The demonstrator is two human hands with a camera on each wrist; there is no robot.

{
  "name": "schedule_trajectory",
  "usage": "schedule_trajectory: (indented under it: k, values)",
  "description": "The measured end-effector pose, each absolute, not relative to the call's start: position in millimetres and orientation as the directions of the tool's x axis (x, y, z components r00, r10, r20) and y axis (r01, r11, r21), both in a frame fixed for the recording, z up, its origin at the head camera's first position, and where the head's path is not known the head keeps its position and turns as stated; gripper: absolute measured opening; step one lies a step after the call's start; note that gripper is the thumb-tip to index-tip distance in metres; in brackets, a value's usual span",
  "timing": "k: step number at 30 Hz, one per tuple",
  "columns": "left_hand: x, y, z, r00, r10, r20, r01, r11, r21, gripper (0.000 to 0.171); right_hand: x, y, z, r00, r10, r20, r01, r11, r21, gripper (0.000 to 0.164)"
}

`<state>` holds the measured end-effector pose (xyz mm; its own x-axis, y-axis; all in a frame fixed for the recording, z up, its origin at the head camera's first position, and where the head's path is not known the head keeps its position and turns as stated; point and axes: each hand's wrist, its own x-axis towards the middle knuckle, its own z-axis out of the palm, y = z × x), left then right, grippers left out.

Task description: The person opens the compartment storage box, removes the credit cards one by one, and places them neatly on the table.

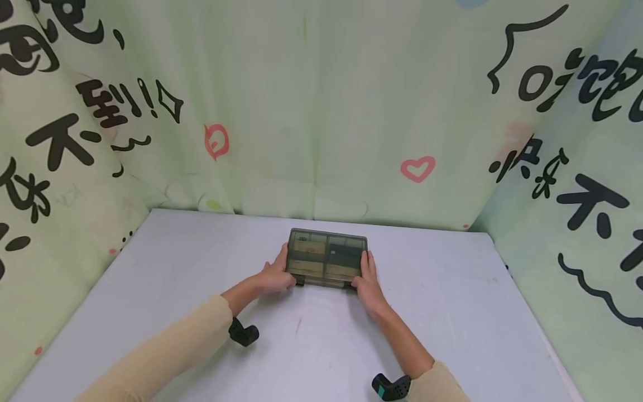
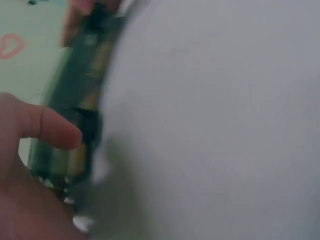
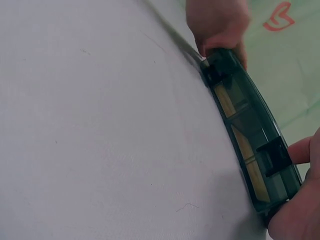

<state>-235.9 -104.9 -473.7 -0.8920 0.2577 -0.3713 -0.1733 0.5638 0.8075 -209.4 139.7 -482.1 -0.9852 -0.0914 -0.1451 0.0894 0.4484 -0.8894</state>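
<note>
A translucent dark green compartment box (image 1: 326, 258) with its lid down is held between both hands over the white table. My left hand (image 1: 275, 276) grips its left end, thumb at the front near one black latch (image 1: 299, 280). At the opposite end my right hand (image 1: 369, 286) holds on, thumb by the other latch (image 3: 274, 156). Through the lid show dividers and tan and dark contents, whose kind I cannot tell. In the right wrist view the box's front side faces the camera, close over the tabletop. The left wrist view is blurred.
The white table (image 1: 432, 312) spreads out around the box. Pale green curtains (image 1: 351, 111) with black lettering and red hearts hang behind it and at both sides. A black device (image 1: 243, 333) sits on the left wrist, and another (image 1: 392, 387) on the right.
</note>
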Motion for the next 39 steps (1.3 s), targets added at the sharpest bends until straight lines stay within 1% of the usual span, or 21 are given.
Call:
schedule_trajectory:
  k: [3, 6, 8, 16, 22, 33, 39]
  values:
    - [-236, -105, -473, -0.901, 0.277, -0.335, -0.124, 0.575, 0.809, 0.103, -211, 141, -482, -0.985, -0.096, -0.140, 0.084, 0.440, -0.894, 0.084]
    - [-237, -105, -471, -0.893, 0.294, -0.341, -0.144, 0.532, 0.835, 0.094, -212, 142, -482, -0.986, -0.099, -0.131, 0.076, 0.437, -0.896, 0.084]
    - [-238, -106, -469, -0.886, 0.303, -0.351, -0.152, 0.526, 0.837, 0.092, -213, 142, -481, -0.987, -0.099, -0.130, 0.075, 0.436, -0.897, 0.084]
    - [-239, -111, -464, -0.866, 0.316, -0.387, -0.188, 0.512, 0.838, 0.099, -212, 142, -481, -0.989, -0.103, -0.108, 0.055, 0.421, -0.906, 0.086]
    - [-239, -115, -465, -0.850, 0.321, -0.418, -0.217, 0.510, 0.832, 0.104, -214, 142, -483, -0.989, -0.089, -0.114, 0.069, 0.402, -0.913, 0.087]
    - [-242, -113, -466, -0.853, 0.347, -0.389, -0.181, 0.502, 0.845, 0.102, -214, 141, -484, -0.993, -0.039, -0.110, 0.086, 0.391, -0.916, 0.087]
    - [-241, -117, -466, -0.840, 0.359, -0.406, -0.191, 0.506, 0.841, 0.105, -210, 142, -491, -0.995, -0.068, -0.076, 0.037, 0.457, -0.889, 0.089]
